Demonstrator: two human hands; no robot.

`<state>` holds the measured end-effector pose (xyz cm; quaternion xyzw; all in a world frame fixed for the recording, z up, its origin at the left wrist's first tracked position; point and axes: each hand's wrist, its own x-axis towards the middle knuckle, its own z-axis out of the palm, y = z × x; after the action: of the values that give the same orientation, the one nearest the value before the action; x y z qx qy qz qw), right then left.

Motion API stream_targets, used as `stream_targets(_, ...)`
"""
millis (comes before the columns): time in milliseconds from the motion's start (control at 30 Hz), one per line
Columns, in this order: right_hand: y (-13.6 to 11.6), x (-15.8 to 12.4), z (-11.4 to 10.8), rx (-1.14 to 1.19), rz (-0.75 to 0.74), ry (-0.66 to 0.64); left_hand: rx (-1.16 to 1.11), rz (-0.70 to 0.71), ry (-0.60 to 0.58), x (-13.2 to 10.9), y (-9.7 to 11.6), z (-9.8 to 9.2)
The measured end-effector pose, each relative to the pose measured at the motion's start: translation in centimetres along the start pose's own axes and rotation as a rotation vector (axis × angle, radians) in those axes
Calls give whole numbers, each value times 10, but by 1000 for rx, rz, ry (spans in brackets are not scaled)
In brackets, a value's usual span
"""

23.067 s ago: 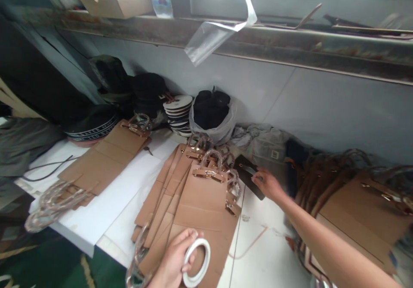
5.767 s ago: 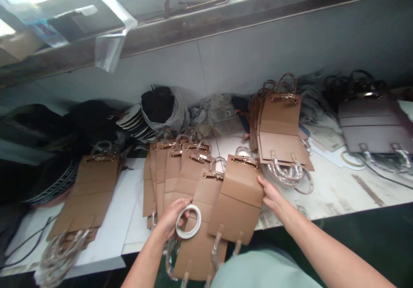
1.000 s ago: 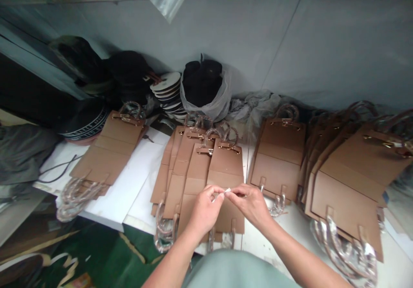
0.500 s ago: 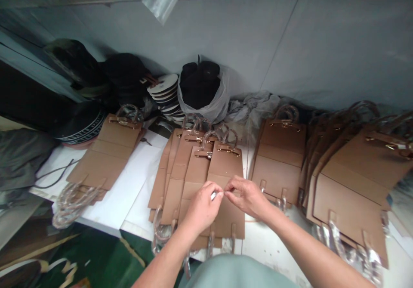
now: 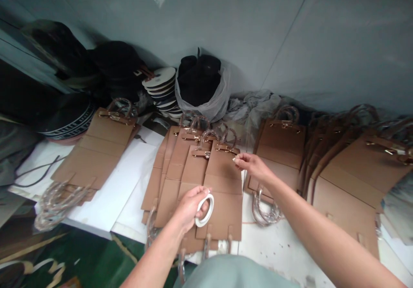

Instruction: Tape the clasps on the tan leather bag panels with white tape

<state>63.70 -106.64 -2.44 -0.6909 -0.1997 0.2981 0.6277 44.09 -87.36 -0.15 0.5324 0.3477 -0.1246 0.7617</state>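
Over the brown panels (image 5: pixel 222 176): my left grip (image 5: pixel 192 203) clamps the white ring (image 5: pixel 202 224).
Right grip (image 5: pixel 253 166): pinched on a pale scrap (image 5: pixel 235 158); ideally edges only.

My left hand (image 5: pixel 192 208) and right hand (image 5: pixel 253 166) are bare, as are the forearms (image 5: pixel 312 225) behind them, narrowing toward the hands. Below my hands, between the forearms, shows a pale grey-green garment (image 5: pixel 234 274), rounded and seemingly plain, its cut too blurred to tell.
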Motion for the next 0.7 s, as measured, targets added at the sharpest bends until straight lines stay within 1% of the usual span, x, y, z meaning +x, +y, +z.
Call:
stream_targets(67, 18, 31, -10, -9, 59, 21, -7, 14, 26, 1, 0, -3)
stream_targets(133, 34, 56, -15, -51, 76, 32, -5, 26, 59, 4, -2, -4)
stream_targets(233, 48, 77, -19, -118, 55, 39, 19, 31, 96, 12, -7, -8)
stream_targets(333, 54, 85, -22, -207, 14, 57, 53, 43, 125, 19, -11, -13)
stream_targets(500, 54, 92, -24, -344, -58, 86, 76, 64, 182, 25, -19, -14)
stream_targets(600, 57, 94, -23, -378, -64, 127, 62, 87, 197, 26, -24, -13)
stream_targets(700, 64, 94, -19, -372, -47, 197, 46, 120, 207, 27, -28, -11)
